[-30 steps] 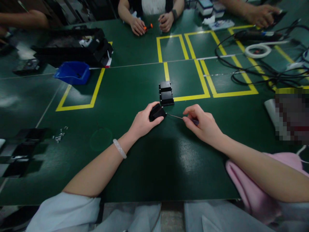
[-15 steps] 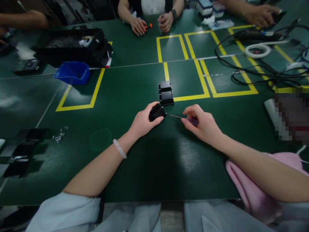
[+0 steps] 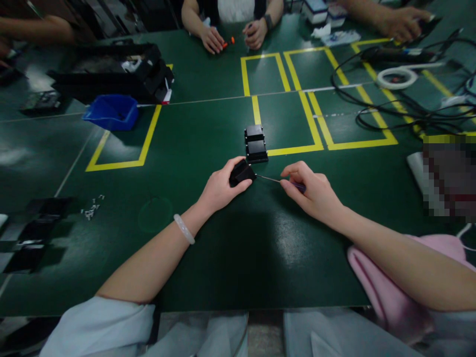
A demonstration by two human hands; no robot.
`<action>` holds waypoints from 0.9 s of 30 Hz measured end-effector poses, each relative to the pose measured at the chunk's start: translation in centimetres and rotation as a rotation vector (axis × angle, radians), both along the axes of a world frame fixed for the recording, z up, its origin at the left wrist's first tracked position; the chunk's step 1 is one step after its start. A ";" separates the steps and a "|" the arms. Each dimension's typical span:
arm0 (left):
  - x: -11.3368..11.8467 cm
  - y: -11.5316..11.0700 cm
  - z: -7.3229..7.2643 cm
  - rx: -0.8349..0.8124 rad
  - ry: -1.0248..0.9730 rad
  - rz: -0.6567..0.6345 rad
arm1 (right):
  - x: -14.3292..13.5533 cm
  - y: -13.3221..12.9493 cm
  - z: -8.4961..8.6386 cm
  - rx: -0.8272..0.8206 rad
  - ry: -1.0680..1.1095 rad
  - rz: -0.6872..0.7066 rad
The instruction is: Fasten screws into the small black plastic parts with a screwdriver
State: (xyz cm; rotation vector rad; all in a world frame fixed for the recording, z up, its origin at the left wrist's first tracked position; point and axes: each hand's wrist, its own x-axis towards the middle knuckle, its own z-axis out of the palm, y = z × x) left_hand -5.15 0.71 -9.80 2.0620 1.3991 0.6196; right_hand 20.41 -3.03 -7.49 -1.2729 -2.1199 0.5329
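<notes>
My left hand (image 3: pixel 222 187) is closed around a small black block-shaped part (image 3: pixel 242 172), thumb along its near side. A screwdriver (image 3: pixel 299 187) is held in my right hand (image 3: pixel 313 191); its thin shaft points left, and the tip meets a small screw at the part's right edge. Just beyond the held part, black blocks (image 3: pixel 256 147) with small screws along their sides lie in a row on the green table (image 3: pixel 238 277). Loose small screws (image 3: pixel 91 212) lie to the left, beside several dark flat pieces (image 3: pixel 37 230).
A blue bin (image 3: pixel 113 113) stands at the left, in front of a black tray (image 3: pixel 107 69). Black cables (image 3: pixel 401 109) and a white coil (image 3: pixel 397 78) lie at the right. Pink cloth (image 3: pixel 375 277) is under my right forearm. A co-worker's hands (image 3: pixel 213 39) rest across the table.
My right fingers have shifted slightly on the screwdriver handle, while its tip stays at the same screw. Across the table, the co-worker's left-side hand has moved slightly beside an orange-ended item.
</notes>
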 end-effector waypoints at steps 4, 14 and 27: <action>0.0 0.0 0.1 -0.006 0.003 -0.001 | 0.0 0.0 -0.1 0.040 -0.009 -0.008; 0.0 -0.1 0.3 -0.010 0.010 -0.003 | -0.1 0.0 0.1 0.015 -0.003 -0.006; 0.0 -0.1 0.2 -0.012 0.003 -0.001 | -0.1 0.0 0.0 0.023 0.010 -0.014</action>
